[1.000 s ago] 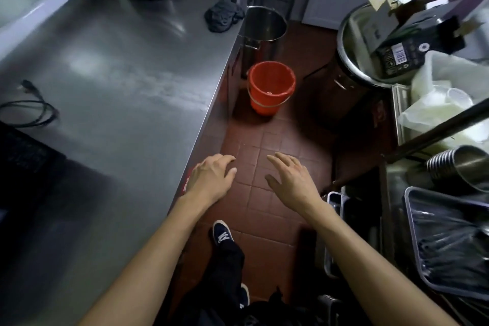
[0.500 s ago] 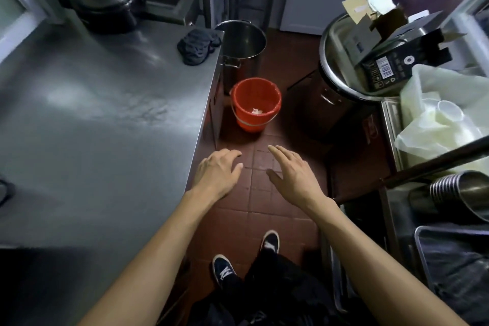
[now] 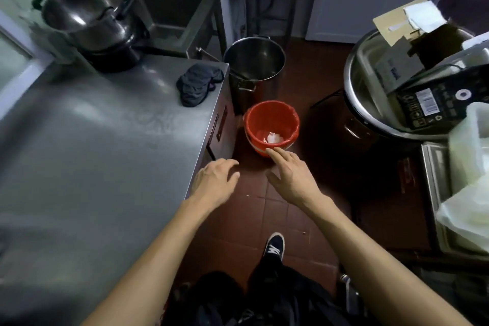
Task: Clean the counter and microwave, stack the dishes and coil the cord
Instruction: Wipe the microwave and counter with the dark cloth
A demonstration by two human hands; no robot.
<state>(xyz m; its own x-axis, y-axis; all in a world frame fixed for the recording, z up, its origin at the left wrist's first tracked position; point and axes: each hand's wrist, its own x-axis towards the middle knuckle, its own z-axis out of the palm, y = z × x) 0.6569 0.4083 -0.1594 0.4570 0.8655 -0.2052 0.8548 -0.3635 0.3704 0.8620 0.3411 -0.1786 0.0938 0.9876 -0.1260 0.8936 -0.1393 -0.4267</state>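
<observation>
Head view: the person is walking along the counter (image 3: 92,167); the red bucket (image 3: 271,127) is now closer than a second ago. Left hand (image 3: 215,182) and right hand (image 3: 291,174), apart and empty, are approaching it. The dark cloth (image 3: 197,85) is lying on the counter's far corner beyond the bucket, likely the next pickup.

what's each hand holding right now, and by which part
Nothing is held. The left hand and right hand are both open and empty, reaching out above the floor near the red bucket.

Red bucket (image 3: 271,128), dark cloth (image 3: 198,84)
</observation>
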